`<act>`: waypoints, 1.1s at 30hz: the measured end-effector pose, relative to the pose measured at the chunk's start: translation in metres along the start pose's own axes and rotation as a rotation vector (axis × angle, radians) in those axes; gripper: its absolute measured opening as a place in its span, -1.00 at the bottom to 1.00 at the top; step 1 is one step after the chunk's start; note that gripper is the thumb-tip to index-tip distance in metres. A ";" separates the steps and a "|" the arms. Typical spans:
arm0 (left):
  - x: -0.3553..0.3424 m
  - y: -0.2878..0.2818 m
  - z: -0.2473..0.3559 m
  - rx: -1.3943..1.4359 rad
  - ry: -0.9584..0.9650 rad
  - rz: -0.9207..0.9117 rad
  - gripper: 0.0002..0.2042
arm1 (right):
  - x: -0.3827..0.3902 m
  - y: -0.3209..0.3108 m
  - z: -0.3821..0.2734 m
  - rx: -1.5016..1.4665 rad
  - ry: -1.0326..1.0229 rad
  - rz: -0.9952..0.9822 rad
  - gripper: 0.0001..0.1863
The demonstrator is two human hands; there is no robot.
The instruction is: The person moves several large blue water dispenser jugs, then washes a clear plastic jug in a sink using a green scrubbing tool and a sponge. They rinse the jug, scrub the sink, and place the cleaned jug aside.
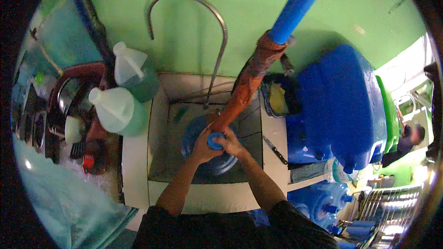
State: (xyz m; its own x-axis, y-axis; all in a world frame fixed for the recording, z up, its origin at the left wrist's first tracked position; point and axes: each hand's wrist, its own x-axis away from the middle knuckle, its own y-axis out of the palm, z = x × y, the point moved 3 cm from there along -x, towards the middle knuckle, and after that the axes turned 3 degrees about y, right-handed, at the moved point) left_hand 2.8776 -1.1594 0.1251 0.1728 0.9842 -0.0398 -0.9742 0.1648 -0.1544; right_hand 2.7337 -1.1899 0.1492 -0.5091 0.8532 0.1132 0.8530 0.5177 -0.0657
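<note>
A round, translucent blue water jug (224, 165) stands in the tiled sink (161, 157), seen from above. A blue cap (215, 141) sits at the jug's neck. Around the cap's left side curls my left hand (202, 147). My right hand (233, 145) closes on it from the right, its thumb across the top. Both hands are together just below the lower end of a blue pipe (302, 4), which is wrapped in orange-brown material (247, 94). Much of the jug is hidden by my hands and that pipe.
A curved metal faucet (224, 41) rises behind the sink. Two jugs of green liquid (122, 115) stand left. A black-handled knife (279, 156) lies on the right ledge, beside large blue drums (341, 106). More blue water jugs (318, 198) are lower right; a person (406, 143) is far right.
</note>
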 end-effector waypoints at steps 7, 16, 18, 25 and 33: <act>0.008 0.000 -0.035 -0.032 -0.022 0.004 -0.09 | 0.009 0.016 0.018 -0.001 0.002 0.212 -0.33; 0.020 0.004 0.016 -0.124 -0.035 0.030 -0.10 | 0.020 -0.003 -0.023 -0.307 -0.108 0.392 -0.25; 0.035 -0.022 0.046 -0.182 0.136 0.131 -0.12 | 0.036 -0.006 -0.053 -0.123 -0.185 0.665 -0.24; 0.083 -0.198 0.156 -0.636 0.615 0.870 -0.38 | -0.020 0.137 -0.159 0.516 -0.536 0.313 -0.37; 0.018 -0.352 0.190 0.148 0.272 0.597 -0.75 | -0.150 0.270 -0.178 0.346 -0.604 0.303 -0.73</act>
State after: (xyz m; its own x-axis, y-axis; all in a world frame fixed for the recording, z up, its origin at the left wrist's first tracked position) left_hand 3.1962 -1.1878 0.3666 -0.3906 0.8608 -0.3262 -0.9201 -0.3767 0.1076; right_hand 3.0606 -1.1898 0.2914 -0.3174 0.7959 -0.5156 0.9316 0.1601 -0.3263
